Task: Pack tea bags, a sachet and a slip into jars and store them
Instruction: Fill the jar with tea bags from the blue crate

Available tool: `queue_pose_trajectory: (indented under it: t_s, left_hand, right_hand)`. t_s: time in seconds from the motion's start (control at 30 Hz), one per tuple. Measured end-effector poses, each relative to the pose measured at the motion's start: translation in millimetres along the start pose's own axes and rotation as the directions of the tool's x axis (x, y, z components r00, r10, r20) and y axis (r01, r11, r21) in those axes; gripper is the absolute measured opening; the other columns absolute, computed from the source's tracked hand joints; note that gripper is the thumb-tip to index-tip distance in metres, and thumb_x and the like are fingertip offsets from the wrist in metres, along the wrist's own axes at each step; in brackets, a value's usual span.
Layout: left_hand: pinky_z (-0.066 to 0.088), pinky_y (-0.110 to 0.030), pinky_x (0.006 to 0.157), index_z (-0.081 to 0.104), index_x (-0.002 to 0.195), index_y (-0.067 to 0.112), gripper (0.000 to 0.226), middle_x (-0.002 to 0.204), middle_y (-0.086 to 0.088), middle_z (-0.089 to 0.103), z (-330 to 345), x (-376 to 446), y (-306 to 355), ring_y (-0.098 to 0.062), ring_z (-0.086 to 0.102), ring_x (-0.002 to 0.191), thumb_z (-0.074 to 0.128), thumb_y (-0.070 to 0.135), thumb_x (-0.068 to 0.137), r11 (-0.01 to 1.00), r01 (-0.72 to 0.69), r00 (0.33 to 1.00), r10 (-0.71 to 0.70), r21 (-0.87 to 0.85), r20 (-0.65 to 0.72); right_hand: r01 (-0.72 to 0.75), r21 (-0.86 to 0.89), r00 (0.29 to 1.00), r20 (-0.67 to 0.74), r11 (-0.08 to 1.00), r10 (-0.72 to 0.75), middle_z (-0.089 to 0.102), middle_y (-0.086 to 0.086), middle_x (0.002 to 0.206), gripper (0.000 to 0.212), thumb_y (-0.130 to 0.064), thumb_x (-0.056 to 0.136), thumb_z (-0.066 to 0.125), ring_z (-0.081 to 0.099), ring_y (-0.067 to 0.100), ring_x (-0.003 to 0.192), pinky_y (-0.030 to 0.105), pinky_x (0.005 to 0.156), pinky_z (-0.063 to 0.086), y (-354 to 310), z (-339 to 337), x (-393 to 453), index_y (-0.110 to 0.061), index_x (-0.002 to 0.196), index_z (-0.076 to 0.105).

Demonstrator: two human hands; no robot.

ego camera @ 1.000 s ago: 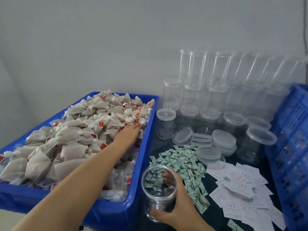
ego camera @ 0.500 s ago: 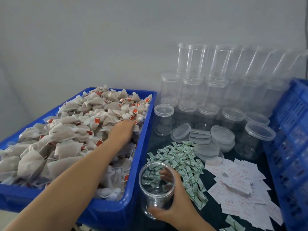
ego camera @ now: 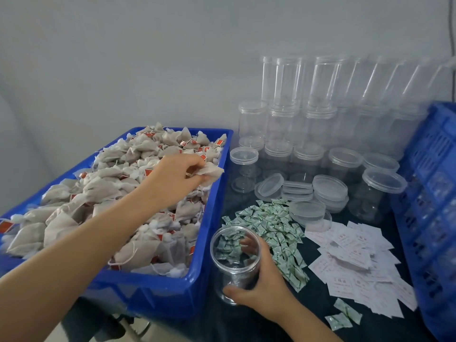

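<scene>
A: Item one, our left hand [ego camera: 172, 178]: fingers pinching a tea bag [ego camera: 211, 172], lifted just above the heap of tea bags [ego camera: 103, 193] in the blue bin [ego camera: 212, 233].

B: Item two, our right hand [ego camera: 261, 280]: fingers and thumb wrapped round an open clear jar [ego camera: 234, 260], upright on the dark table [ego camera: 315, 314], just beside the bin.

A: Item three, green sachets [ego camera: 271, 223]: piled behind the jar.

B: Item four, white slips [ego camera: 355, 257]: spread right of the sachets. Lidded jars [ego camera: 291, 134] are stacked by the wall, loose lids [ego camera: 328, 191] before them.
</scene>
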State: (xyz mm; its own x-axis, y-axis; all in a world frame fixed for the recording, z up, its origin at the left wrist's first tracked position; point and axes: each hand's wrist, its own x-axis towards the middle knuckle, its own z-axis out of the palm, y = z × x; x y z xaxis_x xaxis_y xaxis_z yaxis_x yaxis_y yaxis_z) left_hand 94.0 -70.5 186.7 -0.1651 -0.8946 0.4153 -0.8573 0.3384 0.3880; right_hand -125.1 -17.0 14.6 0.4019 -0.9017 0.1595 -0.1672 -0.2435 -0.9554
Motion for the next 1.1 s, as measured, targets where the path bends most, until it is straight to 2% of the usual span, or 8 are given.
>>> queue_pose_trajectory:
  t_s: [0.2, 0.4, 0.53, 0.67, 0.8, 0.97, 1.03, 1.1]
  left_hand:
    - [0.04, -0.006, 0.068, 0.067, 0.087, 0.031, 0.013, 0.078, 0.022, 0.065, 1.2, -32.8, 32.5, 0.007, 0.057, 0.075, 0.07, 0.019, 0.083, 0.983, -0.027, 0.995, 0.045, -0.184, 0.093]
    - [0.046, -0.019, 0.075, 0.07, 0.095, 0.025, 0.011, 0.086, 0.016, 0.066, 21.7, -54.8, 41.9, -0.001, 0.058, 0.083, 0.068, 0.022, 0.085, 0.983, -0.146, 0.953, 0.17, -0.112, 0.25]
    - [0.045, -0.026, 0.082, 0.067, 0.107, 0.02, 0.021, 0.099, 0.009, 0.064, 36.1, -60.3, 45.9, -0.006, 0.057, 0.089, 0.058, 0.031, 0.091, 0.96, -0.277, 0.9, 0.244, 0.041, 0.36]
    - [0.046, -0.032, 0.083, 0.061, 0.105, 0.02, 0.019, 0.103, 0.005, 0.059, 47.5, -52.0, 55.7, -0.015, 0.056, 0.098, 0.045, 0.022, 0.095, 0.83, -0.458, 0.792, 0.217, 0.32, 0.571]
    - [0.038, -0.026, 0.058, 0.064, 0.094, 0.014, 0.016, 0.085, -0.001, 0.059, 56.0, -36.4, 70.5, -0.019, 0.054, 0.076, 0.048, 0.014, 0.091, 0.761, -0.552, 0.651, 0.138, 0.34, 0.747]
    - [0.04, -0.03, 0.075, 0.066, 0.108, 0.007, 0.022, 0.104, -0.008, 0.065, 75.5, -24.6, 79.9, -0.025, 0.058, 0.092, 0.053, 0.019, 0.094, 0.822, -0.486, 0.431, -0.07, 0.296, 0.9]
    - [0.034, -0.028, 0.08, 0.061, 0.119, 0.007, 0.028, 0.118, -0.009, 0.061, 84.2, -25.1, 80.8, -0.023, 0.052, 0.096, 0.056, 0.02, 0.095, 0.826, -0.462, 0.398, -0.132, 0.323, 0.908]
    - [0.037, -0.026, 0.075, 0.057, 0.123, 0.007, 0.033, 0.12, -0.009, 0.061, 87.6, -26.2, 82.6, -0.016, 0.047, 0.086, 0.06, 0.021, 0.093, 0.838, -0.431, 0.452, -0.121, 0.335, 0.884]
  right_hand:
    - [0.003, -0.005, 1.0, -0.028, 1.0, -0.003, 0.043, -0.045, 0.12, 0.098, -0.04, 0.054, 0.089, 0.044, -0.015, 0.124, 0.002, 0.092, 0.039, 1.4, 2.2, 0.3, -0.078, 0.119, 0.027]
    - [0.031, -0.006, 0.999, -0.035, 1.0, -0.031, 0.045, -0.041, 0.124, 0.097, -0.036, 0.056, 0.089, 0.047, -0.01, 0.124, 0.006, 0.094, 0.041, -0.8, 3.1, 2.0, -0.075, 0.121, 0.028]
    - [0.048, 0.036, 0.999, -0.026, 0.998, -0.047, 0.054, -0.025, 0.129, 0.097, -0.027, 0.06, 0.089, 0.055, 0.006, 0.125, 0.022, 0.098, 0.049, 0.4, 2.8, 3.0, -0.06, 0.132, 0.033]
    - [0.046, 0.029, 0.999, -0.03, 0.999, -0.046, 0.053, -0.025, 0.131, 0.1, -0.027, 0.06, 0.089, 0.053, 0.005, 0.126, 0.022, 0.099, 0.048, 2.3, 3.0, 4.0, -0.06, 0.134, 0.031]
    - [0.032, 0.047, 0.999, -0.013, 0.998, -0.032, 0.054, -0.018, 0.133, 0.102, -0.025, 0.062, 0.09, 0.056, 0.009, 0.125, 0.03, 0.098, 0.052, 6.5, 2.5, 5.0, -0.057, 0.136, 0.029]
    - [0.026, 0.051, 1.0, -0.014, 0.998, -0.026, 0.053, -0.027, 0.132, 0.104, -0.027, 0.06, 0.09, 0.056, 0.003, 0.123, 0.021, 0.093, 0.051, 7.5, 2.7, 4.4, -0.066, 0.133, 0.027]
    - [0.029, 0.052, 0.999, -0.016, 0.998, -0.028, 0.053, -0.029, 0.131, 0.104, -0.025, 0.059, 0.089, 0.055, 0.001, 0.123, 0.017, 0.091, 0.05, 7.0, 2.9, 4.2, -0.067, 0.132, 0.027]
    - [0.032, 0.045, 0.999, -0.026, 0.998, -0.031, 0.052, -0.032, 0.13, 0.103, -0.025, 0.059, 0.089, 0.054, -0.003, 0.122, 0.012, 0.09, 0.048, 6.7, 2.6, 3.9, -0.071, 0.128, 0.028]
